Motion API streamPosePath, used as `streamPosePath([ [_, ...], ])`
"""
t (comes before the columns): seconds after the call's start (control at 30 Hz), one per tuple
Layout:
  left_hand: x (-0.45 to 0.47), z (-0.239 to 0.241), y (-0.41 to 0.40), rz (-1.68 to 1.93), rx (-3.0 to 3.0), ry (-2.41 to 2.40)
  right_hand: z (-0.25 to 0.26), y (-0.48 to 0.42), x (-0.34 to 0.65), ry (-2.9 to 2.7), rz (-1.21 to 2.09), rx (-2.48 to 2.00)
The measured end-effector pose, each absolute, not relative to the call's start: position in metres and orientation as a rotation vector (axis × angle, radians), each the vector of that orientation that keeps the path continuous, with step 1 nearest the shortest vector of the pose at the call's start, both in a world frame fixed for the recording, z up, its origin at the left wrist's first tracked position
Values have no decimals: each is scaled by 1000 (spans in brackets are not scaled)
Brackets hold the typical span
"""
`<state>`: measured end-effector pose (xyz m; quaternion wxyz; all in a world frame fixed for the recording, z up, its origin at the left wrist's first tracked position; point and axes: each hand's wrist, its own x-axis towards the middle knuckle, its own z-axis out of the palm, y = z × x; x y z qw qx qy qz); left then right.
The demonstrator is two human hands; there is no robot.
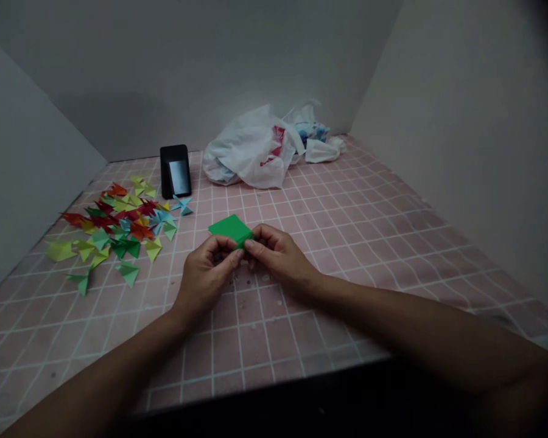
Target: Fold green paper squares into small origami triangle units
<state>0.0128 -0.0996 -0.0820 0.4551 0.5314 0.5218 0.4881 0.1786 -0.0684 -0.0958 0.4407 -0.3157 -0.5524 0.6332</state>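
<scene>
A folded piece of green paper (231,229) is held just above the pink grid-patterned table (347,231), in the middle. My left hand (206,269) pinches its near edge from the left, fingers closed on it. My right hand (278,255) pinches the same edge from the right, fingertips meeting those of the left hand. The part of the paper under the fingers is hidden.
A pile of folded paper pieces (114,228) in red, green, yellow, orange and blue lies at the left. A black phone (176,170) stands propped behind it. White plastic bags (265,146) lie at the back. Grey walls enclose the table.
</scene>
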Motion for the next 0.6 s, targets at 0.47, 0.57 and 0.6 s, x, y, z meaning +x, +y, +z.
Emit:
streamPosePath([
  [0.47, 9, -85, -101, 1058, 1258, 1244, -93, -74, 181, -1343, 1576, -830],
  [0.57, 9, -86, -101, 1069, 1195, 1249, -92, -73, 180, -1344, 1567, -847],
  [0.6, 10, -86, -101, 1085, 1170, 1243, -92, -73, 180, -1352, 1553, -856],
])
